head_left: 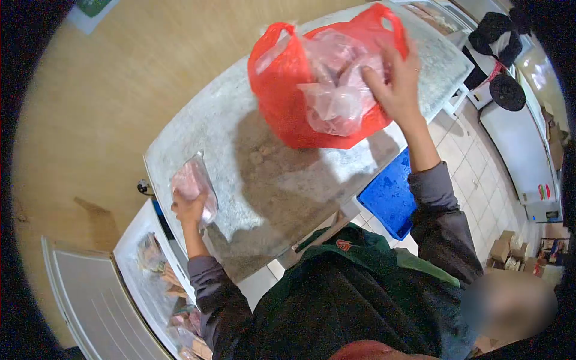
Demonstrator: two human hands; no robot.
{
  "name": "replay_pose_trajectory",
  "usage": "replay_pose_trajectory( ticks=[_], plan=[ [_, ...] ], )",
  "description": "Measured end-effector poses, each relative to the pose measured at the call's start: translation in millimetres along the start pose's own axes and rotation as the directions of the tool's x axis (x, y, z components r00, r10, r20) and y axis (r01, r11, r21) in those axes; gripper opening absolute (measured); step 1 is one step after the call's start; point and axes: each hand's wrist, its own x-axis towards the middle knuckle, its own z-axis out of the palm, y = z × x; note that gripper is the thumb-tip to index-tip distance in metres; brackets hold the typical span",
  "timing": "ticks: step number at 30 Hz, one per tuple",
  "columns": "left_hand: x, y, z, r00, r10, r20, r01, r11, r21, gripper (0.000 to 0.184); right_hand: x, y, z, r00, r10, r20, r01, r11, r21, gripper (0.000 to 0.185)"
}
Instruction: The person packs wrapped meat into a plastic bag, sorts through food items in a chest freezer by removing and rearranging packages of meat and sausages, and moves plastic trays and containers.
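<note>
A clear plastic pack of pinkish, meat-like food (193,178) is at the left end of the table, with the fingers of my left hand (191,207) closed around its lower part. Toward the far side stands a red plastic carrier bag (279,108), its handles up and its mouth open. Several clear bags with pale pink contents (339,105) fill it. My right hand (399,87) is at the right side of that mouth, thumb and fingers spread, the thumb against a clear bag. Its fingertips are slightly blurred.
Both hands work over a worn grey-white table (252,234). Below its near edge is a blue crate (393,195) on the tiled floor. An open chest freezer (126,234) holding several packs stands at the left. At the right are a white freezer (519,144) and cardboard boxes (504,249).
</note>
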Motion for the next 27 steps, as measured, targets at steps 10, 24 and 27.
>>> replay_pose_trajectory(
  ticks=[10, 24, 27],
  plan=[
    [-41.5, -0.3, 18.2, 0.971, 0.161, -0.176, -0.172, 0.984, -0.05, 0.096, -0.1, 10.4, -5.0, 0.992, 0.025, 0.121, -0.031, 0.999, 0.045, 0.056],
    [-77.7, -1.9, 43.1, 0.958, 0.256, -0.13, -0.276, 0.947, -0.167, 0.089, 29.3, 32.9, 2.5, 0.979, 0.03, 0.201, -0.066, 0.982, 0.178, 0.068],
    [-78.3, -27.5, 55.9, 0.966, 0.162, -0.203, -0.253, 0.763, -0.595, 0.078, 28.6, 38.8, 2.6, 0.98, -0.02, 0.2, -0.027, 0.973, 0.229, 0.072]
  ],
)
